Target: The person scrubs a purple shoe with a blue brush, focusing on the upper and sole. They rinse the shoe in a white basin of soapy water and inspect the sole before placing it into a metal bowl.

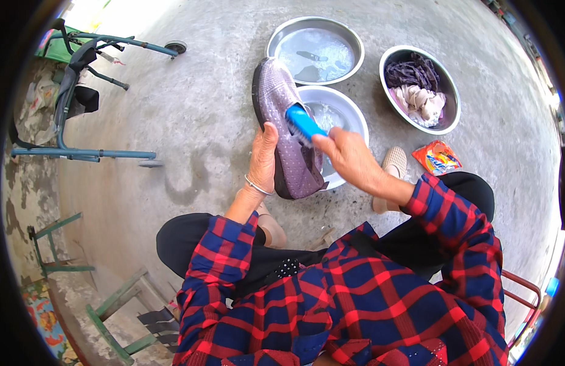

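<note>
My left hand (263, 160) is closed on the left side of a purple-grey slip-on shoe (276, 96), its thumb up along the side and the other fingers hidden beneath. The shoe is held up, toe pointing away from me, over the near edge of a white basin (352, 116) with water in it. In my right hand (349, 155) is a blue scrubbing brush (304, 122), gripped at its near end. Its bristles face down at the shoe's opening; whether they press on the fabric is hard to tell.
Beyond the white basin stands a metal basin (360, 51) of water. To the right, another metal basin (454, 116) holds dark and pale cloths (419, 102). An orange packet (437, 157) lies near my right foot. A wheeled walking frame (106, 154) and green stools (106, 317) are at left.
</note>
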{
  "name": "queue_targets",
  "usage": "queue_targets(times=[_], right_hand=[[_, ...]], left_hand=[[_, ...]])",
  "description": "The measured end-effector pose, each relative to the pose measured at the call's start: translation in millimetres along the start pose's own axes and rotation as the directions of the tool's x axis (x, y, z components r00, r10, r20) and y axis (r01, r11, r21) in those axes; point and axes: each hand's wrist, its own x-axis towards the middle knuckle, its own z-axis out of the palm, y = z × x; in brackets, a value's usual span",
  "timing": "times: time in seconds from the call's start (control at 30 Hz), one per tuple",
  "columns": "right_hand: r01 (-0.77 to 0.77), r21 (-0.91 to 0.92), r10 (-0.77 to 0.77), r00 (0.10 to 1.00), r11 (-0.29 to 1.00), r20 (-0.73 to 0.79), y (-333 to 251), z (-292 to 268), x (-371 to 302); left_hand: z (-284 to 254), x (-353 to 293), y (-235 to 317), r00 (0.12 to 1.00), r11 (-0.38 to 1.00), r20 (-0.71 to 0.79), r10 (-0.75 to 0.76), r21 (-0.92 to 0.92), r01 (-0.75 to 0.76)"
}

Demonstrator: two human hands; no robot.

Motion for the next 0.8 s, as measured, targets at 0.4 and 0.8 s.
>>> queue_targets(times=[0.4, 0.8], right_hand=[[0.089, 0.357, -0.105, 0.994, 0.930, 0.024, -10.6, -4.6, 39.4], [0.568, 0.064, -0.562, 0.781, 0.820, 0.271, -29.0, -54.4, 15.4]], left_hand=[[10.0, -12.4, -26.8, 0.997, 0.998, 0.071, -0.035, 0.051, 0.031], [-38.1, 2.3, 43.3, 0.682, 0.640, 0.579, -0.446, -0.327, 0.696]])
